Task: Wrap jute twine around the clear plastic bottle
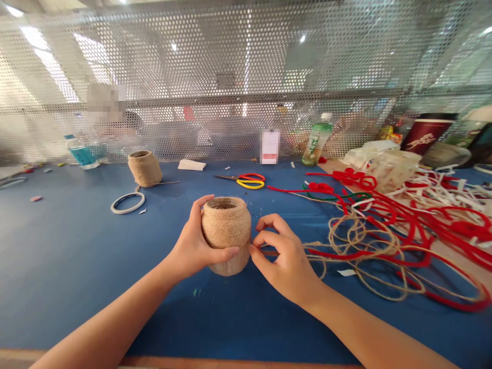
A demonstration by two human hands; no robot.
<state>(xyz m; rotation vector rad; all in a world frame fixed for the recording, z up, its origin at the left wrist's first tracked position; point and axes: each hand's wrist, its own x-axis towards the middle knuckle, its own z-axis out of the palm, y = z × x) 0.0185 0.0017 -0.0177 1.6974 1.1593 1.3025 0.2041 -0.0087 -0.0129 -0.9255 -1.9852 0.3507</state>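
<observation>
My left hand [196,243] is wrapped around a jar [226,230] in the middle of the view. Tan twine covers the jar's upper part in tight rows, while its lower band is bare. At the jar's right side, my right hand [282,256] pinches the twine close to the wall with thumb and index finger. From that hand the twine [353,236] runs right into a loose tangle of loops on the blue table. The jar's mouth faces up, and its inside shows only in part.
Behind the jar lie scissors [250,181] with red and yellow handles. A second twine-wrapped jar [145,168] and a tape roll [128,203] are at left. Red fuzzy stems [430,236] spread across the right. Bottles [317,140] stand near the perforated metal screen [215,66].
</observation>
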